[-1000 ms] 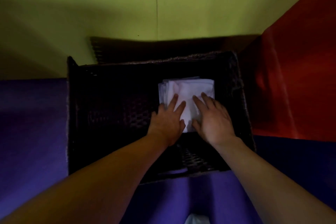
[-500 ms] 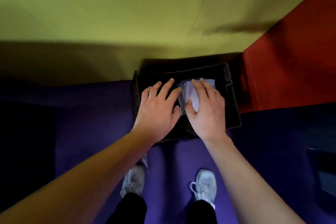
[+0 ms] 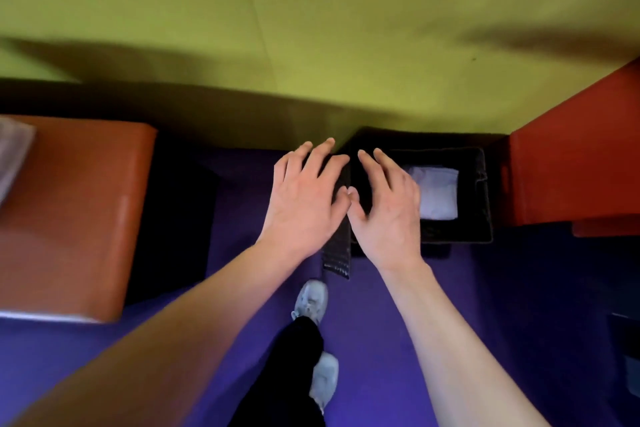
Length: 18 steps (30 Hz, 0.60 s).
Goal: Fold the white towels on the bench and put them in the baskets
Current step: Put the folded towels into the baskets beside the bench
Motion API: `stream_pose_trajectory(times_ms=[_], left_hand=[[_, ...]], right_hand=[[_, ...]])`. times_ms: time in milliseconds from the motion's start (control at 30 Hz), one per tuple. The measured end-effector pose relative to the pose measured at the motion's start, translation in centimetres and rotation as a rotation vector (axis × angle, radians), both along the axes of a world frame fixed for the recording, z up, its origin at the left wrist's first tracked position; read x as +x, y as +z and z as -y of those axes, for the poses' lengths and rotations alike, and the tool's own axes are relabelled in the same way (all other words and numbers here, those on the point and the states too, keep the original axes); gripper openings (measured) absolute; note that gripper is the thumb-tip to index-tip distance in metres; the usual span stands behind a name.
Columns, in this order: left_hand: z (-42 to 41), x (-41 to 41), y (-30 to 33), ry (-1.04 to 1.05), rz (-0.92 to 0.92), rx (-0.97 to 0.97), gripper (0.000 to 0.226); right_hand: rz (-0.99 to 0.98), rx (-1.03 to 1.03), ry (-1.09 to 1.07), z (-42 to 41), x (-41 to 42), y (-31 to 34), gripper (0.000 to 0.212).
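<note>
**Both hands raised and empty, folded towel down in the basket**

The left hand (image 3: 304, 194) and the right hand (image 3: 384, 204) are held out side by side, backs to the camera, fingers straight and loosely spread, gripping nothing. Their thumbs nearly meet in the middle; whether the thumb tips actually touch cannot be told. Whether the hands are above the basket or resting on it is also unclear from this single view.

The dark woven basket (image 3: 483, 204) lies beyond and to the right of the right hand's fingers, partly covered by that hand, so its left half is largely hidden. One dark woven wall shows in the gap between the two hands and runs down below the wrists. Inside the basket, just right of the right hand's knuckles, lies the folded white towel (image 3: 436, 192); its left edge is hidden behind the hand.

Far left of the left hand's fingers stands an orange-brown bench (image 3: 69, 218), blurred, cut off by the frame's edge. A pale blurred cloth (image 3: 12, 156) sits at its far left corner, mostly out of frame, too soft to identify surely. Right of the basket is a red block (image 3: 571, 166), also cut off. Below the wrists, on the purple floor (image 3: 485, 305), are two grey shoes (image 3: 311, 300) and a black trouser leg (image 3: 294, 367).
</note>
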State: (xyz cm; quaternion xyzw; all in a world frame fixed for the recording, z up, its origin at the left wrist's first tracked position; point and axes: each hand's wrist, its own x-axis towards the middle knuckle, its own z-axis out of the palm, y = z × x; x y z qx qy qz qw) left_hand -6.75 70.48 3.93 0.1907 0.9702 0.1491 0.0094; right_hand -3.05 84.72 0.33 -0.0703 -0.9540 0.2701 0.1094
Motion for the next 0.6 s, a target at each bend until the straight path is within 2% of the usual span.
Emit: stream_pose_trajectory(times_ms=[233,600], left_hand=[[8.7,4.6,6.6,0.177,0.016,-0.017,0.045],[25.1,9.9,16.4,0.429,-0.03,-0.046,0.036]], right_hand=[[-0.026,0.011,0.107,6.8,2.4,6.7,0.052],[-0.006,0.014,0.313,22.0,3.3,15.9,0.048]])
